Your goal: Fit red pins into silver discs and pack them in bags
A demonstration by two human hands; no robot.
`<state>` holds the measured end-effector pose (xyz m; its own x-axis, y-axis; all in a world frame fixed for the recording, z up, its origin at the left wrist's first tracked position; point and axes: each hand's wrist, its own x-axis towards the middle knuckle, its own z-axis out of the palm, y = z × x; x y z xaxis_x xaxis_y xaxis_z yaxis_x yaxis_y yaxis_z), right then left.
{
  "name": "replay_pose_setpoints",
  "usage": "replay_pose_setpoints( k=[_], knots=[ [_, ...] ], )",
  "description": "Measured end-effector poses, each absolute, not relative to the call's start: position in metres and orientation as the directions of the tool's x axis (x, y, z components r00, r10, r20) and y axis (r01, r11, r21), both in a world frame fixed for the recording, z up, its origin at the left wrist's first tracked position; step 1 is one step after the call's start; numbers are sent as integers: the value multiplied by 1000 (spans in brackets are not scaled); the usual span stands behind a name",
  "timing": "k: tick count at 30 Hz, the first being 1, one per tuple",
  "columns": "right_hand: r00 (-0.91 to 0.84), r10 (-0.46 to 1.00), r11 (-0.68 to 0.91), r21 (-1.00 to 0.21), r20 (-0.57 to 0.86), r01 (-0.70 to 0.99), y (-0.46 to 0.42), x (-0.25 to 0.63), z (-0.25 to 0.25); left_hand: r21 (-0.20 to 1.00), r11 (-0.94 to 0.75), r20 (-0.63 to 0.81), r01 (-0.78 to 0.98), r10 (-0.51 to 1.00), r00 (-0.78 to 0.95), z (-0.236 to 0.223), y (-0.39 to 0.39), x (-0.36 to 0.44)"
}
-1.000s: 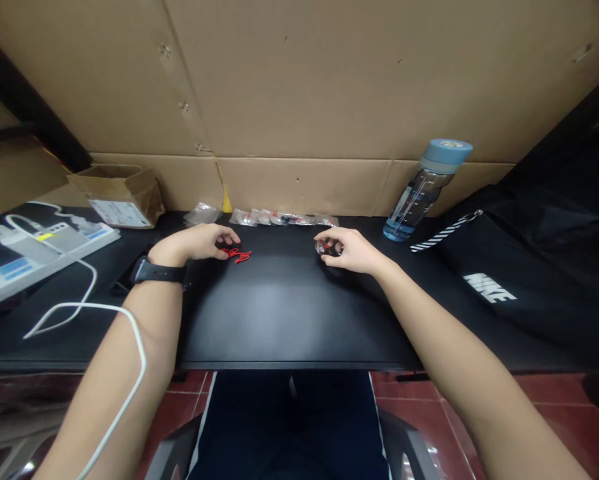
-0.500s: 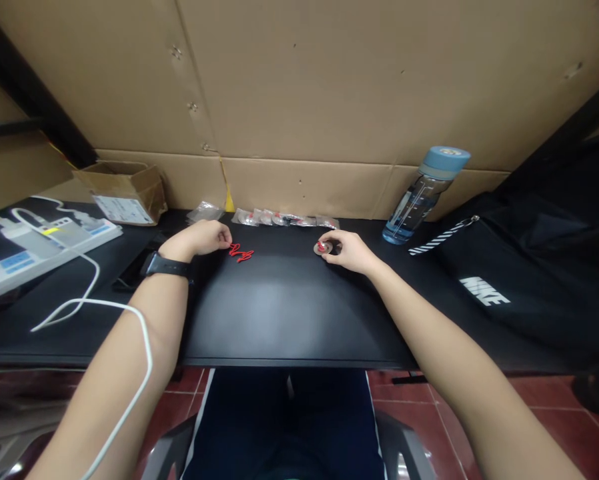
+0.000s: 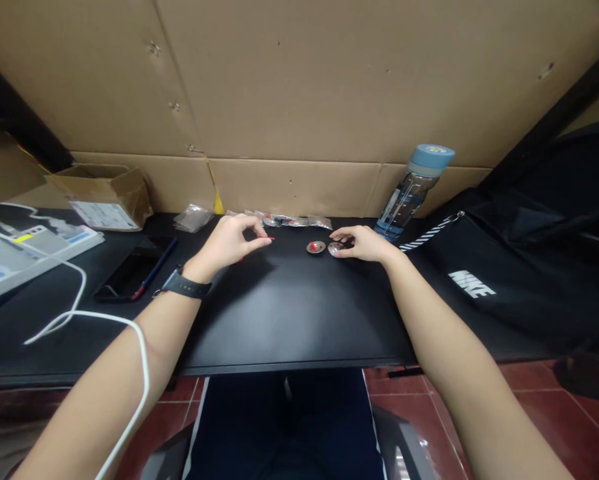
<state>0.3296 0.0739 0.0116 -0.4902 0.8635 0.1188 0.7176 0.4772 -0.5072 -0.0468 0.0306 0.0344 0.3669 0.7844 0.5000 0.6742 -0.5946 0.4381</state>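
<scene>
Desk [image 3: 289,320], black, bearing all items. Bottle [image 3: 404,200], beyond the right hand. Left hand [image 3: 234,240]: thumb and forefinger closed in a pinch. Right hand [image 3: 362,244]: half open, fingers curved about a cover, apparently gripping its edge. Tin [image 3: 316,247], round, red inside, on the desk between the hands. Cover [image 3: 336,249], clear, just beside the tin. Cord [image 3: 267,239], red, in the left pinch.

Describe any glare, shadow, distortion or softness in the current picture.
In the head view, a pale sheen lies mid-tabletop; in the head view, a dark soft shadow falls below the left hand; in the head view, the bottle leans outward, probably wide-angle distortion; in the head view, the red-marked disc is too small and soft to read in detail.
</scene>
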Motion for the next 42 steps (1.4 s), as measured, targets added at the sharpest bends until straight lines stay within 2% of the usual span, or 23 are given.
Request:
replay_pose_setpoints(
  k=[3, 8, 14, 21, 24, 27, 30, 33, 36, 39, 42],
  knots=[
    [-492, 865, 474, -493, 104, 730, 73, 326, 13, 413, -642, 538, 646, 744, 396, 28, 27, -32],
    [-479, 871, 471, -474, 114, 744, 71, 323, 15, 445, -661, 511, 605, 742, 434, 24, 21, -18],
    [-463, 879, 443, -552, 112, 707, 70, 328, 17, 430, -654, 482, 622, 749, 454, 21, 18, -13],
    [-432, 884, 450, -583, 180, 677, 71, 327, 18, 479, -588, 430, 652, 804, 409, 19, 17, -10],
    [-418, 877, 443, -734, 237, 514, 63, 312, 17, 605, -527, 400, 597, 849, 345, 15, 15, -4],
    [-418, 866, 373, -911, 274, 175, 48, 285, 17, 817, -409, 321, 407, 908, 269, 10, 13, 5],
    [-437, 842, 279, -948, 317, -152, 30, 257, 16, 882, -386, 323, 270, 913, 248, 8, 9, 13],
    [-463, 833, 194, -943, 304, -271, 18, 239, 15, 832, -494, 444, 254, 866, 232, 8, 4, 19],
    [-514, 819, 101, -946, 255, -309, 13, 234, 14, 711, -593, 558, 379, 803, 208, 10, -3, 22],
    [-526, 817, 66, -945, 236, -321, 12, 235, 13, 606, -608, 602, 513, 772, 204, 14, -10, 24],
    [-511, 823, 85, -942, 250, -325, 11, 234, 13, 548, -607, 608, 575, 762, 225, 17, -14, 24]
  ],
)
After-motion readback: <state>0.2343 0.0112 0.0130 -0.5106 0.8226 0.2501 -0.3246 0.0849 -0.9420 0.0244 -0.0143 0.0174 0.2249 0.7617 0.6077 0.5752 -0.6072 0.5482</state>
